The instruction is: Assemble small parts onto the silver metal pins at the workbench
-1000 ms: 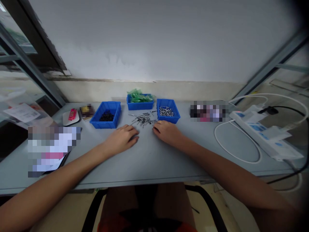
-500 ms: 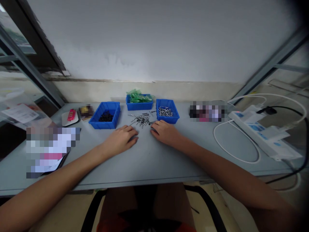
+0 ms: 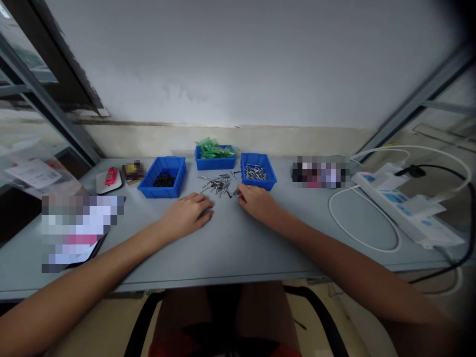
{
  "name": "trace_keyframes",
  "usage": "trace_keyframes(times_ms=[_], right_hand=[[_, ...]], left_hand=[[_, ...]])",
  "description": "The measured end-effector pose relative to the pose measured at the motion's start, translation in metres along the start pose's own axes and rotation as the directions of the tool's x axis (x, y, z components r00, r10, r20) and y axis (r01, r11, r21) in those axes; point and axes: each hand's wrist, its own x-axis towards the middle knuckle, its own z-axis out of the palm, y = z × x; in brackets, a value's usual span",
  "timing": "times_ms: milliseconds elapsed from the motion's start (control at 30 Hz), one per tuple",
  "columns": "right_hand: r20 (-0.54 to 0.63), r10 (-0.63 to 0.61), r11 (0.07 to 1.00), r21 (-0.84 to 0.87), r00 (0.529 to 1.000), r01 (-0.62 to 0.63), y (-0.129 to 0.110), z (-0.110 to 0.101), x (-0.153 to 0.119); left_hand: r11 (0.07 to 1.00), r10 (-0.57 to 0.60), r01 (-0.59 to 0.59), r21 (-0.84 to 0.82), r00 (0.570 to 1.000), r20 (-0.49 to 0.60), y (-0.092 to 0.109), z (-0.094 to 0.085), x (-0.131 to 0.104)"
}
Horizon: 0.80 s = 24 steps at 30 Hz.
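Observation:
A loose pile of silver and dark screws (image 3: 218,183) lies on the grey table between my hands. My right hand (image 3: 256,202) is at the pile's right side, thumb and fingers pinched on a small silver screw (image 3: 236,194); a dark screw lies just left of the fingertips. My left hand (image 3: 188,212) rests on the table left of the pile, thumb apart from loosely bent fingers, holding nothing. Behind the right hand stands a blue bin (image 3: 274,181) with silver screws (image 3: 256,172). Beyond the left hand, another blue bin (image 3: 156,192) contains dark screws (image 3: 163,179).
A third blue bin (image 3: 215,165) with green plastic packets (image 3: 211,148) stands against the wall. At left are a scale with a pink item (image 3: 110,176) on it and a blurred-out flat object. A white power strip (image 3: 401,203) with cables lies at right.
My right hand has drawn slightly right, its fingertips closing around a silver screw from the pile's edge. My left hand stays in place.

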Motion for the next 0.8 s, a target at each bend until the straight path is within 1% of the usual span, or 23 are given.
trace_keyframes(times_ms=[100,233,300,367,467,533,600,667,800], right_hand=[[-0.066,0.006,0.997,0.077,0.998,0.0,0.0,-0.005,0.002],[-0.155,-0.01,0.988,0.151,0.988,0.034,0.004,-0.013,0.004],[-0.149,-0.067,0.979,0.18,0.987,0.094,0.005,-0.015,0.005],[-0.118,-0.178,0.958,0.208,0.977,0.199,0.004,-0.017,0.004],[-0.089,-0.35,0.906,0.223,0.933,0.361,-0.002,-0.019,0.001],[-0.085,-0.419,0.877,0.218,0.904,0.427,-0.007,-0.021,-0.001],[-0.083,-0.448,0.865,0.213,0.89,0.455,-0.01,-0.022,-0.002],[-0.083,-0.447,0.866,0.206,0.89,0.455,-0.011,-0.023,-0.002],[-0.092,-0.445,0.87,0.19,0.891,0.454,-0.009,-0.023,-0.001]], left_hand=[[1.0,-0.004,0.004,-0.006,1.0,0.004,0.0,0.0,0.0],[1.0,-0.004,0.004,-0.011,1.0,-0.001,0.002,-0.001,0.0],[0.999,-0.022,0.021,-0.026,0.999,-0.024,0.003,-0.002,0.0],[0.997,-0.059,0.056,-0.053,0.997,-0.052,0.004,-0.004,0.0],[0.992,-0.1,0.092,-0.083,0.991,-0.091,0.004,-0.007,0.001],[0.993,-0.089,0.08,-0.09,0.991,-0.099,0.004,-0.008,0.0],[0.994,-0.054,0.045,-0.099,0.994,-0.097,0.005,-0.008,0.0],[0.994,-0.025,0.013,-0.109,0.994,-0.103,0.005,-0.008,0.0],[0.993,-0.016,0.0,-0.115,0.991,-0.132,0.006,-0.009,0.0]])
